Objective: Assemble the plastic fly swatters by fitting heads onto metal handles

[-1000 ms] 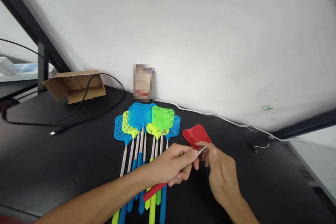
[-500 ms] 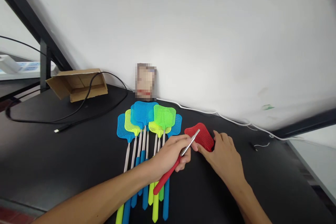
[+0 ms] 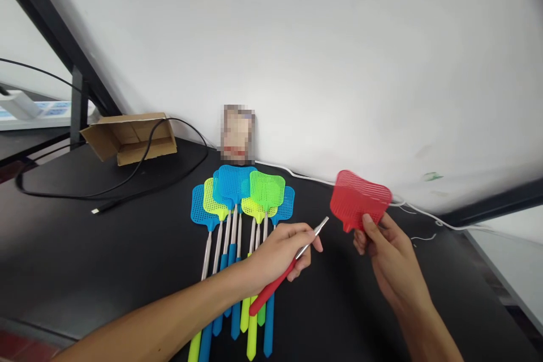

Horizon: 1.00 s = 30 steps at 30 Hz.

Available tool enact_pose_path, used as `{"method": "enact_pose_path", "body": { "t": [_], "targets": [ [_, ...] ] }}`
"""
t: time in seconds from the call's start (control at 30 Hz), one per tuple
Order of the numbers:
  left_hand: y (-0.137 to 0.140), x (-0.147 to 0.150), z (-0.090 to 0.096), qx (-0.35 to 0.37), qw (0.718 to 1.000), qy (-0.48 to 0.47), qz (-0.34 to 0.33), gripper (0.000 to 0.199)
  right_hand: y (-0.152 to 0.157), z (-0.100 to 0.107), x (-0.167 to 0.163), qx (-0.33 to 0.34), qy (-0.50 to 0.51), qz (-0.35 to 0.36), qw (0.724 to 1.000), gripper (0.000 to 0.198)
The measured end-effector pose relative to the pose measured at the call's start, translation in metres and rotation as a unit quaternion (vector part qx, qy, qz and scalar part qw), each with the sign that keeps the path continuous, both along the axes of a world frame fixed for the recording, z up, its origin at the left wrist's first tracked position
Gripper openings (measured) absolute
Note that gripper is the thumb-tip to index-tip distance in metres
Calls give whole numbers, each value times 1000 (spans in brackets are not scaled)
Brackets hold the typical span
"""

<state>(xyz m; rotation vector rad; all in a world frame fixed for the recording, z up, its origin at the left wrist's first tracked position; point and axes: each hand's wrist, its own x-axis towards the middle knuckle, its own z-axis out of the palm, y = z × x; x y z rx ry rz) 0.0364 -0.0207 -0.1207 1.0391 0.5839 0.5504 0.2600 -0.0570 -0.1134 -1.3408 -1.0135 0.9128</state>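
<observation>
My left hand grips a fly swatter handle with a red grip and a bare metal rod whose tip points up and right. In my right hand is a red mesh swatter head, pinched by its lower right edge above the table. Its short socket faces down and left, apart from the rod's tip. Left of and beneath my left arm lie several assembled fly swatters in blue, yellow and green, heads toward the wall, partly overlapping.
An opened cardboard box lies at the back left, with a black cable looping in front of it. A blurred-out packet leans on the white wall. Along the wall's foot runs a white cable.
My right hand has lifted the red swatter head off the table and moved it right, turning its socket toward the rod. My left hand stays nearly in place with the handle.
</observation>
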Motion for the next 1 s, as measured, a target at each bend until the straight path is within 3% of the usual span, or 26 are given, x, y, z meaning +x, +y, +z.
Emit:
{"method": "enact_pose_path", "body": {
  "t": [0.1, 0.23, 1.0],
  "targets": [
    [0, 0, 0, 18, 1000, 12, -5, 29, -3, 4, -10, 0, 82, 21, 996, 20],
    [0, -1, 4, 43, 999, 27, -14, 28, -3, 4, -16, 0, 115, 38, 993, 17],
    [0, -3, 8, 51, 997, 50, -42, 31, -5, 4, -16, -15, 133, 70, 989, 20]
  ]
}}
